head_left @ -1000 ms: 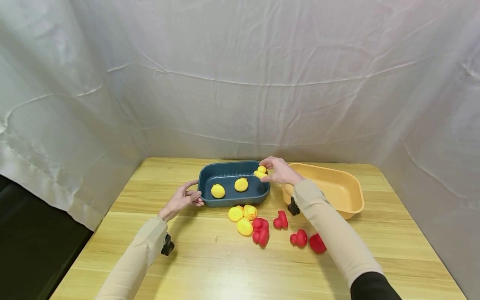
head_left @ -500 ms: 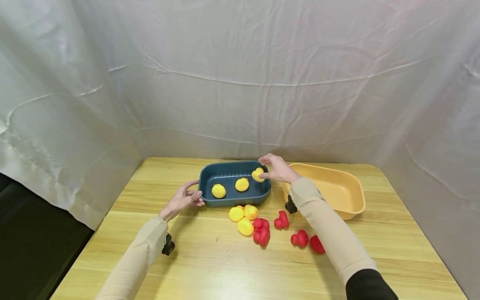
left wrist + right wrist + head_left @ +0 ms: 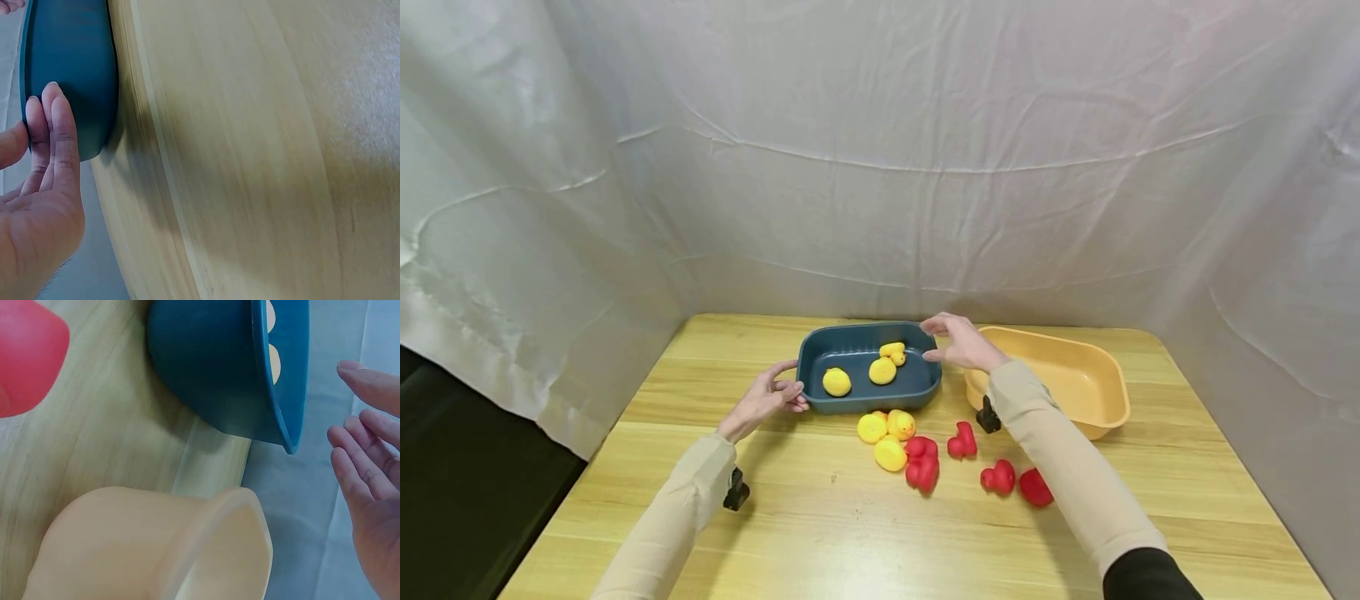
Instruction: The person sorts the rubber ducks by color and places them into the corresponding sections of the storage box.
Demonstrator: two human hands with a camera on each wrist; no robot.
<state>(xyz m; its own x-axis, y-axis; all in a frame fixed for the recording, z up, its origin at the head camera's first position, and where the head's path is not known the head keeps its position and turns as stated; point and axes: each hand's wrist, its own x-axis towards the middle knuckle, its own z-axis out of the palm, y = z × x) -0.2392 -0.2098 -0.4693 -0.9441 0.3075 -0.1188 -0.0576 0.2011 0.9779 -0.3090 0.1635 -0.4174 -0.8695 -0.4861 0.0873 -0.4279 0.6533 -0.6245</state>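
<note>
Left grip [image 3: 767, 398] contacts blue basin [image 3: 850, 406], fingers extended; right grip [image 3: 961, 343] stands wide; three yellow ducks [image 3: 882, 372] lie inside, between grips.

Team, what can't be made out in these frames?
Rightmost red toy: head view, partly behind the right sleeve.
Part of orange tray: head view, same sleeve.
Yellow toys in blue bin: right wrist view, mostly hidden by its wall.
Bin's far end: left wrist view, cut off by top edge.
Right hand: right wrist view, cut off by right edge.
</note>
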